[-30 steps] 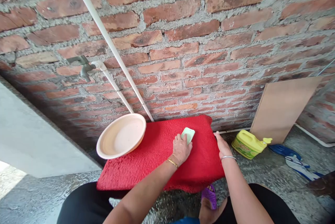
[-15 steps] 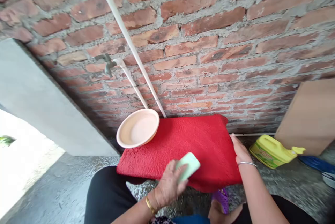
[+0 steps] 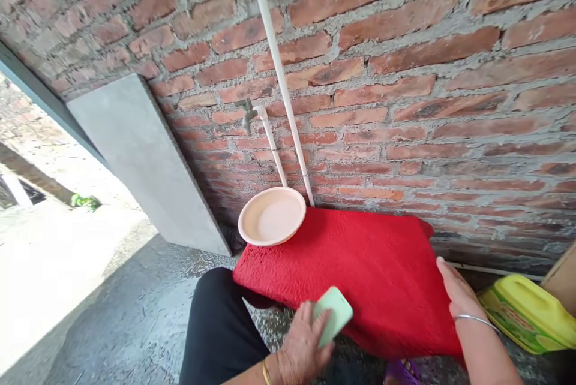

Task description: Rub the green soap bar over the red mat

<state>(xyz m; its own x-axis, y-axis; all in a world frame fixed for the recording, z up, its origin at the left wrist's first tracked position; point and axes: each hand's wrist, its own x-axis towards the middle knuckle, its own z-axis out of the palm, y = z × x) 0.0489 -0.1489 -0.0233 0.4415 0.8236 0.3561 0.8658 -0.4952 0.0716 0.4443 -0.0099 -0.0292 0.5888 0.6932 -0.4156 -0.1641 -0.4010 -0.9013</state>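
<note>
A thick, textured red cloth (image 3: 360,271) drapes over a low surface by the wall, its near edge hanging down. My left hand (image 3: 306,334) is closed round a pale green block (image 3: 333,315) with rounded corners, held over the cloth's near edge. Whether this is a brush back or a bar of soap I cannot tell. At the cloth's right side, my right hand (image 3: 461,292) lies against the edge with its fingers stretched out, partly hidden. A peach-coloured basin (image 3: 272,217) rests on the cloth's far left corner.
A brick wall (image 3: 360,85) rises behind, with a tap (image 3: 247,114) and white pipes (image 3: 281,67). Left, a grey slab (image 3: 148,163) leans on it. A yellow jug (image 3: 531,313) is on the right. The floor (image 3: 135,289) looks wet. A purple shoe (image 3: 402,371) is below.
My view has turned left, so everything sits further right in the picture. My left hand still holds the green block near the cloth's front edge; my right hand stays at the right edge.
</note>
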